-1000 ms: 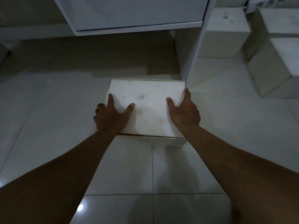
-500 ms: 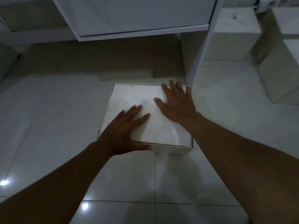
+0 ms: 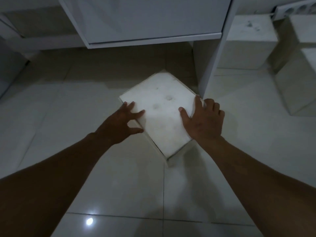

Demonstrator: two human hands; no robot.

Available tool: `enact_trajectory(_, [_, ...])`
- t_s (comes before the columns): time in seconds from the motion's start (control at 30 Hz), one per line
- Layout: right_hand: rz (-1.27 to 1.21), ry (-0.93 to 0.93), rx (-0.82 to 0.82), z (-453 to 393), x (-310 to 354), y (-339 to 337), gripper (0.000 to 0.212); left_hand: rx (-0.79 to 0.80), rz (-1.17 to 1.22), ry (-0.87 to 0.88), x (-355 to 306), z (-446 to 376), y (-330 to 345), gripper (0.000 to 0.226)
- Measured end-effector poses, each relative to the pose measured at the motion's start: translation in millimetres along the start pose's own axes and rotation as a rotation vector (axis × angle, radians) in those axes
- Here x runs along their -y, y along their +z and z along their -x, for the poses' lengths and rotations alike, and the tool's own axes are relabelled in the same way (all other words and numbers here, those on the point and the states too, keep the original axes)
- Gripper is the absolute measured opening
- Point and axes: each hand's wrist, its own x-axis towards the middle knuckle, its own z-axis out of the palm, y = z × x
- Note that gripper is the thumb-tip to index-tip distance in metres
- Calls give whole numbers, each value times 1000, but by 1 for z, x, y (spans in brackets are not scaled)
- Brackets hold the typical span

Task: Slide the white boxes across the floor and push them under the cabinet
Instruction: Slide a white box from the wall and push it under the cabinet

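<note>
The white box [image 3: 164,115] sits on the tiled floor [image 3: 119,182] turned corner-on to the cabinet [image 3: 153,19], its far corner just inside the shadowed gap under the cabinet's lower edge and its right corner just beside the upright side panel [image 3: 215,53]; most of the box lies out on the open floor. The left hand [image 3: 118,127] has spread fingers on the lid's left edge with the thumb against the side below, so its grip is grasping that edge loosely; the right hand [image 3: 203,120] lies over the right corner, thumb on the lid and fingers curled down the side, grasping the box there.

The main risk, as I judge it, is the skew; pushed forward at this angle, the right corner would likely catch on the side panel and jam or pivot the box rather than let it slide in; squaring it first looks necessary. The right fingers lie between box and panel and could be pinched. The glossy tiles may let the box shoot or spin if the two hands press unevenly. Further white boxes [image 3: 246,43] wait beyond the panel on the right.
</note>
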Motion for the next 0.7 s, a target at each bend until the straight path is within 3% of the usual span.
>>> enact_trajectory(0.07, [-8,75,-25,7,1,-1,75,-158,133,-180,-15,0,7,60])
enact_trajectory(0.17, [-8,116,-24,12,4,-3,75,-186,484,-574,-50,-6,21,74])
enact_trajectory(0.3, [-17,125,2,21,4,-7,76,-246,543,-656,-78,-12,35,68])
enact_trajectory(0.43, [-11,120,-15,38,0,-8,79,-230,506,-608,-74,-24,31,70])
enact_trajectory(0.57, [-3,58,-74,53,-16,-14,77,-81,536,-478,-74,-35,24,84])
enact_trajectory(0.7, [-133,-466,-101,61,-45,-17,65,-59,177,-168,-83,-13,31,95])
